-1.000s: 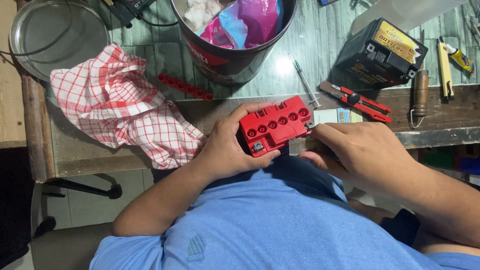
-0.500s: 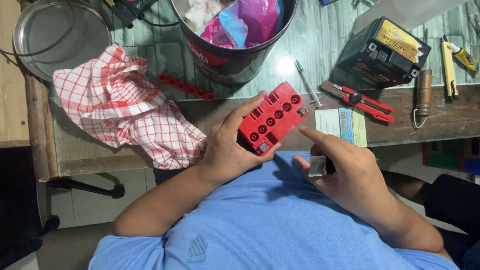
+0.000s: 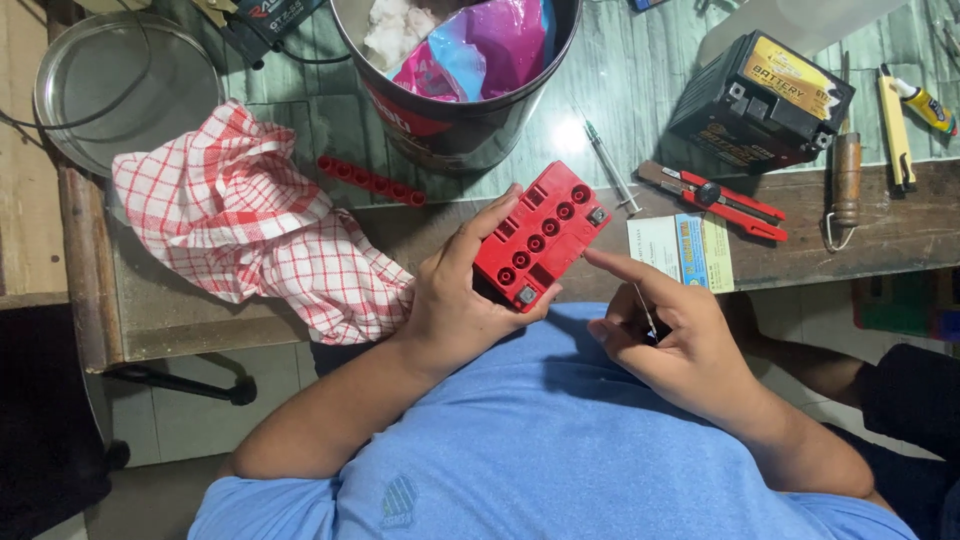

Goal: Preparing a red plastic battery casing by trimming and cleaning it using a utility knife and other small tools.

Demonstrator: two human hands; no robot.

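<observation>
Gripping a red rectangular plastic battery (image 3: pixel 541 236) above the near bench edge, the left hand (image 3: pixel 462 300) wraps its underside; the right hand (image 3: pixel 668 330) pinches a thin metal pin (image 3: pixel 645 308). Tilted, the battery's open holes could spill.

A small rectangular card (image 3: pixel 682 248) in white, blue and yellow lies just beyond the right hand's (image 3: pixel 680 340) pointing fingertip. Farther past those fingers sits a black box-shaped battery (image 3: pixel 760 100) with a yellow label (image 3: pixel 796 78) on top.
</observation>
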